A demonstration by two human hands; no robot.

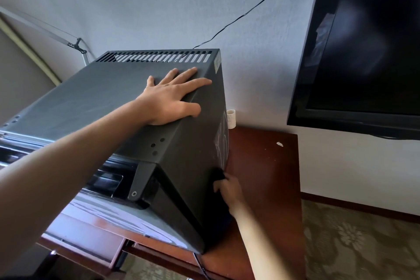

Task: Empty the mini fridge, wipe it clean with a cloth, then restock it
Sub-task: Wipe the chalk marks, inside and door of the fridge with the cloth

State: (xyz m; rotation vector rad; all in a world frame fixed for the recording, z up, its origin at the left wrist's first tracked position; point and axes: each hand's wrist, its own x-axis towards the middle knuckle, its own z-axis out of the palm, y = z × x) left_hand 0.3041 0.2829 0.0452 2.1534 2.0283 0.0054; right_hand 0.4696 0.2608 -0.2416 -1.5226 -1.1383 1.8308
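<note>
Because the mini fridge (127, 107) is sitting on the dark wooden table (268, 179) with its right flank facing open space, the person is working on that outer side rather than the inside — a judgement from where the arms are reaching. Nearest the camera, the right hand (227, 191) is pressing a dark cloth (218, 175) against the lower part of the fridge's side panel; its grip is curling round the cloth, fingers bunched on it, with faint wipe streaks showing on the panel above. The fridge door seems to be standing ajar at the lower left, though what lies within is hidden.

Farther up, the left hand (172, 95) is lying flat on the fridge's top near the right edge, fingers straight and spread, thumb hooking just over the corner — its grip is wide and holding nothing, and it is probably steadying the box so it does not slide under the wiping push.

Beyond, a small white cup (231, 118) is standing on the table just beside the fridge's rear corner, a black cable (250, 10) is running up the wall, and a dark television (363, 52) is hanging to the right.
</note>
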